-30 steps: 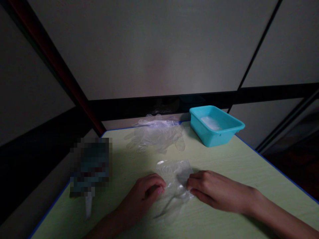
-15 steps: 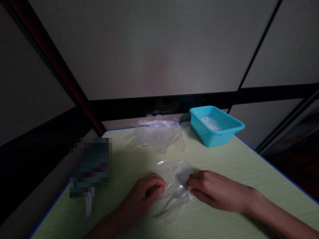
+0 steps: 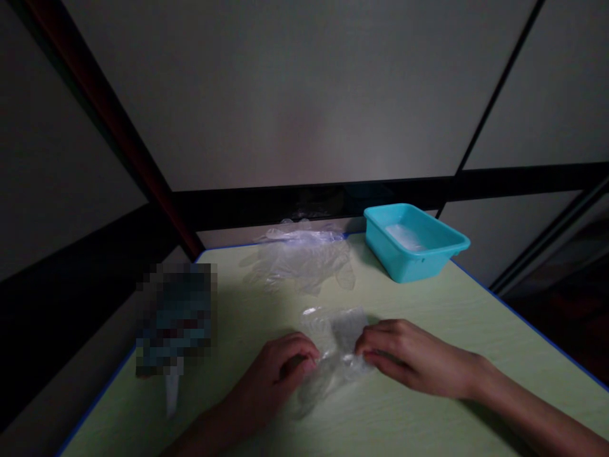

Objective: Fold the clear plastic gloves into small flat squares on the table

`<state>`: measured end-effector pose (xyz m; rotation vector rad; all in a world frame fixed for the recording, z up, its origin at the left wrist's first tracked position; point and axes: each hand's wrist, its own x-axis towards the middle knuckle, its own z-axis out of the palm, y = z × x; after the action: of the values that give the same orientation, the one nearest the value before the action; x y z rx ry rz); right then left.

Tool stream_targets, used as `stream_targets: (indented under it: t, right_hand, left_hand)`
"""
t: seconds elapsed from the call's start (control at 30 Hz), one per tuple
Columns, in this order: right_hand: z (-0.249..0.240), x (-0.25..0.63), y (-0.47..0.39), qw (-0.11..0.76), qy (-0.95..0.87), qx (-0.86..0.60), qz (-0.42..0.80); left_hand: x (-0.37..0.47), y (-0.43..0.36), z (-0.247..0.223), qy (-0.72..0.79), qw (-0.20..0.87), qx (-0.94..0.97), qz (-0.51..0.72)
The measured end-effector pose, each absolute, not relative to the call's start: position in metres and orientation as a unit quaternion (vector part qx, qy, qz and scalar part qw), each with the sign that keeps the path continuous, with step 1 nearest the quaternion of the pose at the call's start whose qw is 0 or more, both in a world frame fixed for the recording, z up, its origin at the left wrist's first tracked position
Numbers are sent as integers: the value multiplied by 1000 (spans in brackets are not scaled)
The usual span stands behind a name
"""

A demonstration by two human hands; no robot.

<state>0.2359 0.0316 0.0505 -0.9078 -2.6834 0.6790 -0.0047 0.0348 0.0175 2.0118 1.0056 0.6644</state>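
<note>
A clear disposable plastic glove (image 3: 328, 374) lies crumpled and partly folded on the table between my hands. My left hand (image 3: 280, 371) pinches its left edge, thumb against fingers. At the right edge, my right hand (image 3: 394, 352) grips the thin plastic between thumb and fingertips. Just beyond is a loose pile of similar clear plastic gloves (image 3: 304, 257), some with finger shapes showing.
A turquoise plastic basin (image 3: 419, 263) with some whitish plastic inside stands at the back right. On the left sits a blurred-out package (image 3: 176, 317) with a white strip (image 3: 172, 390) sticking out. The pale green table (image 3: 419, 428) has blue edging; cabinet panels rise behind it.
The lower part of the glove, spread toward me before, is now drawn up and more bunched between my hands. My right hand has risen slightly; the left has barely moved.
</note>
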Motion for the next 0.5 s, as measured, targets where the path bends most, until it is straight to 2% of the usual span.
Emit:
stream_targets:
  t: [0.5]
  right_hand:
    - [40, 237, 42, 210, -871, -359, 261]
  left_hand:
    - [-10, 34, 14, 392, 386, 794, 260]
